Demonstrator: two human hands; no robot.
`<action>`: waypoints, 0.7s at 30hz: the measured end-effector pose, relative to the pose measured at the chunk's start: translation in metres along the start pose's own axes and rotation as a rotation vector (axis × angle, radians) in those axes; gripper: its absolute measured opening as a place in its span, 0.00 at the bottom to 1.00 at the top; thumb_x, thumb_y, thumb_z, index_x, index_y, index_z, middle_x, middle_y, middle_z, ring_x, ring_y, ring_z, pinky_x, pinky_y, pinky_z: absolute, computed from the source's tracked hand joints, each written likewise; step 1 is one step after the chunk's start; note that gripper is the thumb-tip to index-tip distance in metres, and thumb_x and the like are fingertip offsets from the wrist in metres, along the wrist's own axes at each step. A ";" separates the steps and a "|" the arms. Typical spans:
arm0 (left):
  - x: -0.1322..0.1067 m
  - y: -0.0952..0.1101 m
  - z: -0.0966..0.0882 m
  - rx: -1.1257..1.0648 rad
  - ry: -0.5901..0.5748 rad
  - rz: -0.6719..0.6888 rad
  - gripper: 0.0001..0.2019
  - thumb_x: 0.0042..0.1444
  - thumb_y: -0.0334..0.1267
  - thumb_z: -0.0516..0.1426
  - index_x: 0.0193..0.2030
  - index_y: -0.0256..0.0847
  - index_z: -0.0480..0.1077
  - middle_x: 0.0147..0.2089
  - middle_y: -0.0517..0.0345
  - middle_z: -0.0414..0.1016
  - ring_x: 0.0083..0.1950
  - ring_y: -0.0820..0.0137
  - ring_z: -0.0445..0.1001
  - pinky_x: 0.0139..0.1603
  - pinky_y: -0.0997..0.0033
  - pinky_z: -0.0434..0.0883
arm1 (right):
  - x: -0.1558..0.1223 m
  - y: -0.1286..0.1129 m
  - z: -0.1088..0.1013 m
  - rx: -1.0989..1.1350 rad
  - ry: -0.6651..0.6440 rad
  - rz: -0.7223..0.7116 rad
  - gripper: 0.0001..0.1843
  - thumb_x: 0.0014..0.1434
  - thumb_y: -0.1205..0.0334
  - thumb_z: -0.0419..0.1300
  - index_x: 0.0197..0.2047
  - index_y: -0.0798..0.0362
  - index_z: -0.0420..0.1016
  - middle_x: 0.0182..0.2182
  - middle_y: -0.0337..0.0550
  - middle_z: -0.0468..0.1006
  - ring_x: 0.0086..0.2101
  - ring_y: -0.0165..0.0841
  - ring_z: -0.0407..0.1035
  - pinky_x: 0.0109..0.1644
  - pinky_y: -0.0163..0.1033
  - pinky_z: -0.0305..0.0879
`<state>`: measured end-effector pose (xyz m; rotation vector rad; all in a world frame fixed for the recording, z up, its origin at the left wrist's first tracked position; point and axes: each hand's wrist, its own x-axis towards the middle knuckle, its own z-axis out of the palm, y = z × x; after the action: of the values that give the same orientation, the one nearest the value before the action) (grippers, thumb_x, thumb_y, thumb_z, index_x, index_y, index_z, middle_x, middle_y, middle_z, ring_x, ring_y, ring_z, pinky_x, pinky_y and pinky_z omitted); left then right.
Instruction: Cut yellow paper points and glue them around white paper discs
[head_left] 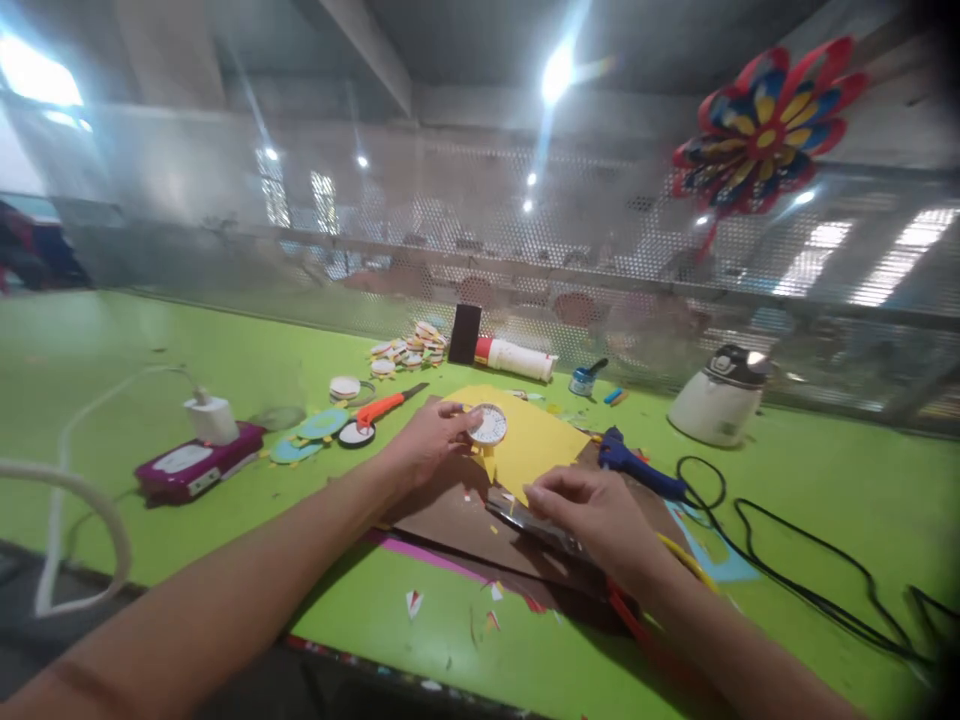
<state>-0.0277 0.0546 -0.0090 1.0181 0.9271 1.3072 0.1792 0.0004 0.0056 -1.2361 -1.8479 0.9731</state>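
My left hand point(431, 440) pinches a small round white disc point(490, 426) with a speckled face, and yellow paper points hang below it. The disc is held above a sheet of yellow paper point(536, 445) on a brown board point(450, 520). My right hand point(592, 510) is a little lower and to the right, thumb and forefinger pressed together; anything between them is too small to make out. Beneath that hand are scissors point(529, 522) with dark blades pointing left; the hand partly hides them. I cannot tell whether it touches them.
To the right are a blue glue gun point(645, 468), its black cord and a white-and-black container point(720, 395). An orange cutter point(381, 408), blue paper rounds point(322, 425) and a purple power block point(199, 465) are on the left. Decorated discs point(409, 350) and a white-red tube point(517, 358) stand behind.
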 end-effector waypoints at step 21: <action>0.094 0.050 -0.040 0.323 0.331 -0.108 0.18 0.60 0.41 0.55 0.55 0.37 0.66 0.54 0.48 0.69 0.49 0.63 0.72 0.47 0.55 0.72 | 0.002 0.002 -0.002 0.072 0.067 -0.067 0.17 0.50 0.50 0.60 0.22 0.56 0.73 0.18 0.38 0.71 0.22 0.29 0.62 0.27 0.34 0.57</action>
<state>-0.0756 0.1503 0.0291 0.9941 1.4620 1.2816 0.1810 0.0030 0.0047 -1.1436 -1.7760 0.9426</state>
